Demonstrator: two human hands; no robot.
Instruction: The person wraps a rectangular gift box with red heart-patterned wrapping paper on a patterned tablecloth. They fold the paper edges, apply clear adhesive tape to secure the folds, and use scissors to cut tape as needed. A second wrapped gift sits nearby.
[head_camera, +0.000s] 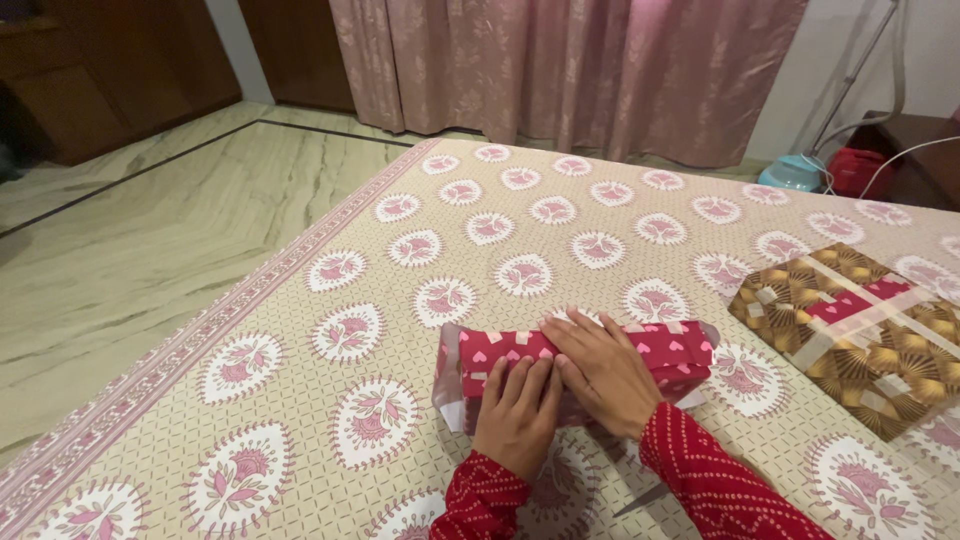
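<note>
Red heart-print parcel (680, 352) under left hand (515, 412), right hand (603, 368).

Open stretch of cream bedsheet with pink floral medallions (520, 230) ahead and to the left of the pink heart-print wrapped box (575, 360). To the right, blocked by flat gold-and-brown patterned parcel with tape strips (860, 330), near but apart. Narrow gap between the two.
</note>
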